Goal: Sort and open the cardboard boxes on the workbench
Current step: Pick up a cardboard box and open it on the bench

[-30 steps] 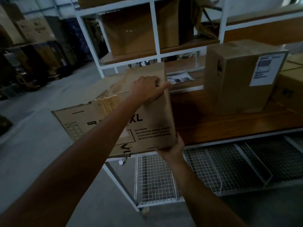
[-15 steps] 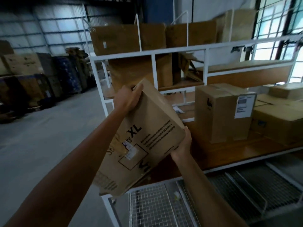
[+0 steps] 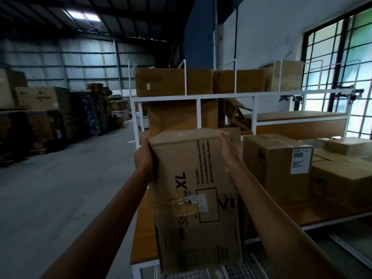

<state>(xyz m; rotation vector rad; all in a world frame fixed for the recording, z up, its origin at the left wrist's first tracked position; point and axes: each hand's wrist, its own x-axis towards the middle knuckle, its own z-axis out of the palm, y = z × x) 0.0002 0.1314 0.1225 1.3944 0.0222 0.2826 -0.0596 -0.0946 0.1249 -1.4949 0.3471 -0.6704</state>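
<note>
Far left, stacked cartons [image 3: 36, 97] sit in dim light, their print too dark for us to read. Our left hand [image 3: 143, 156] clasps the upper left edge of the XL-printed cardboard box [image 3: 196, 196], fingers wrapped behind it and hidden. We hold the box upright on end, above the near left end of the wooden workbench [image 3: 142, 234]; its lower edge covers the bench rim. Crinkled tape blurs part of the print. Our right hand [image 3: 229, 150] presses flat against the upper right side, fingers extended and mostly out of sight behind the corner. Right of it stands a labelled box [image 3: 275, 166], its label illegible, then low cartons [image 3: 342, 184] cut off by the frame.
</note>
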